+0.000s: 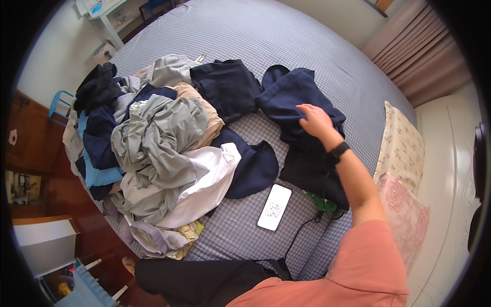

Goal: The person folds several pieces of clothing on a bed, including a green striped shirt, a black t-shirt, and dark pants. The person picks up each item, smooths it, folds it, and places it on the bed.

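Observation:
My right hand (315, 122), with a black band on its wrist, lies palm down over a dark navy garment (295, 96). Its fingers are slightly apart and grip no cloth that I can see. My left hand is out of view. A black garment (312, 169) lies below the navy one, and another dark folded garment (226, 90) is to its left. Further left is a heap of clothes with a crumpled grey-green garment (161, 130) on top and a white garment (207, 172) at its edge. Near the heap lies a navy piece with a rounded edge (257, 165).
A phone (274, 207) with a lit screen showing a code lies on the checked bedsheet (238, 238). A black cable (297, 238) runs beside it, near a green object (322, 202). Floral and pink cloths (402, 149) lie by the headboard (445, 153).

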Demonstrator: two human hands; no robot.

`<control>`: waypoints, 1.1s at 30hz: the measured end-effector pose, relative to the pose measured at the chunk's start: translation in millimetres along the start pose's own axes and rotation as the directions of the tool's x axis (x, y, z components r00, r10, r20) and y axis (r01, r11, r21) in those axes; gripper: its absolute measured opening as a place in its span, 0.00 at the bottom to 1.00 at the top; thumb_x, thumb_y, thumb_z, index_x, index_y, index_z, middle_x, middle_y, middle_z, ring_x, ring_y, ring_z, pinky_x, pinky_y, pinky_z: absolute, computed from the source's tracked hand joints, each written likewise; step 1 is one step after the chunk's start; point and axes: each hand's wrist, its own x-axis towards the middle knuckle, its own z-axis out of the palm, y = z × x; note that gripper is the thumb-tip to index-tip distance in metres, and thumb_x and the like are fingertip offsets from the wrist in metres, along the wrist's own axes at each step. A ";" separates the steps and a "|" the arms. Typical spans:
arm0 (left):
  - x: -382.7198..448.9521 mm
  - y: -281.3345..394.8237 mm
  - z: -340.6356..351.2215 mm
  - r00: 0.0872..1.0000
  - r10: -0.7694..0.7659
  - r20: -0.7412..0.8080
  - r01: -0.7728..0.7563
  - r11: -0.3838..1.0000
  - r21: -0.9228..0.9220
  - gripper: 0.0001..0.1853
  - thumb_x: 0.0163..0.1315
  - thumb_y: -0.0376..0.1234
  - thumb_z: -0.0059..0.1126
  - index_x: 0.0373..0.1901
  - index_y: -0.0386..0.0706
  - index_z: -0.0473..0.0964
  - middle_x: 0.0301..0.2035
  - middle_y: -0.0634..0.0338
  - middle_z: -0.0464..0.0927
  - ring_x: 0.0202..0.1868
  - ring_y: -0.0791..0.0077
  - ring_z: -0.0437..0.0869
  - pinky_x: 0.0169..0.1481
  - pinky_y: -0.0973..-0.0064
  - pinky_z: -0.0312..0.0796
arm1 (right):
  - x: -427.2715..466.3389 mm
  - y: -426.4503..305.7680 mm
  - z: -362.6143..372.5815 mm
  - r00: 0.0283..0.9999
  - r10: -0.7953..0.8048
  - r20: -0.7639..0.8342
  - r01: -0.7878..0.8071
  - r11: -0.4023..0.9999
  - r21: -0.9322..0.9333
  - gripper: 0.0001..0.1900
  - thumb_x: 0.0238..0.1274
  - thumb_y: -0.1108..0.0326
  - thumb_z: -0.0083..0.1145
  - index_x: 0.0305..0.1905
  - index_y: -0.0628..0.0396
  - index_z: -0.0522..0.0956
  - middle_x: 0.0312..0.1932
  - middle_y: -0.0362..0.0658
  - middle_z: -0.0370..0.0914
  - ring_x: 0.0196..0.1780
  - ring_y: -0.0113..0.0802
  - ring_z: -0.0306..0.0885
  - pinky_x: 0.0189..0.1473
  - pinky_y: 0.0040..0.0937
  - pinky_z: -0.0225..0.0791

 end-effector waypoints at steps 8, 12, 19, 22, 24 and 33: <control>-36.3 -15.4 -5.5 0.902 0.412 0.130 -0.400 0.683 0.610 0.22 0.66 0.42 0.48 0.57 0.38 0.68 0.47 0.53 0.76 0.48 0.61 0.76 0.56 0.63 0.68 | 34.0 -37.2 41.2 0.900 0.423 0.105 -0.417 0.906 -0.078 0.22 0.59 0.60 0.46 0.60 0.38 0.70 0.50 0.50 0.76 0.56 0.46 0.74 0.52 0.43 0.69; -39.4 -18.8 -24.9 0.998 -0.026 -0.063 0.027 1.000 0.009 0.24 0.64 0.48 0.49 0.57 0.46 0.66 0.55 0.56 0.71 0.55 0.60 0.71 0.60 0.60 0.63 | 58.9 28.9 2.3 0.867 0.483 -0.122 -0.439 0.857 0.269 0.21 0.56 0.68 0.39 0.54 0.48 0.76 0.51 0.51 0.77 0.57 0.47 0.73 0.58 0.40 0.65; -0.9 -12.9 7.9 0.996 0.031 -0.083 -0.037 0.996 -0.079 0.30 0.65 0.51 0.46 0.63 0.43 0.62 0.60 0.54 0.65 0.59 0.62 0.67 0.64 0.58 0.58 | 55.5 62.5 -49.1 0.886 0.459 -0.064 -0.215 0.529 0.821 0.16 0.60 0.69 0.50 0.53 0.58 0.75 0.44 0.50 0.79 0.49 0.38 0.76 0.53 0.31 0.67; 18.6 6.4 79.1 0.996 0.041 0.082 -0.054 0.985 0.161 0.27 0.67 0.47 0.47 0.61 0.40 0.64 0.54 0.53 0.71 0.53 0.62 0.72 0.58 0.61 0.65 | 49.7 38.3 -46.9 0.958 0.192 -0.214 -0.030 0.806 0.591 0.15 0.62 0.69 0.51 0.53 0.57 0.75 0.44 0.43 0.79 0.50 0.31 0.74 0.54 0.28 0.65; 25.4 16.1 126.5 0.985 0.004 0.173 -0.038 0.980 0.197 0.28 0.66 0.48 0.47 0.62 0.42 0.63 0.55 0.55 0.69 0.54 0.62 0.71 0.62 0.62 0.63 | 39.6 16.9 -34.5 0.980 0.131 -0.152 -0.076 0.943 0.324 0.17 0.59 0.66 0.51 0.54 0.49 0.75 0.48 0.51 0.78 0.53 0.45 0.75 0.54 0.36 0.67; -22.6 32.6 265.0 0.807 0.185 0.561 -0.392 0.878 0.274 0.21 0.70 0.45 0.42 0.57 0.44 0.68 0.34 0.64 0.74 0.31 0.79 0.74 0.38 0.81 0.70 | 20.2 -58.2 -162.3 0.945 0.207 -0.254 0.085 0.594 0.800 0.13 0.55 0.70 0.52 0.45 0.60 0.77 0.38 0.48 0.81 0.42 0.37 0.79 0.43 0.28 0.71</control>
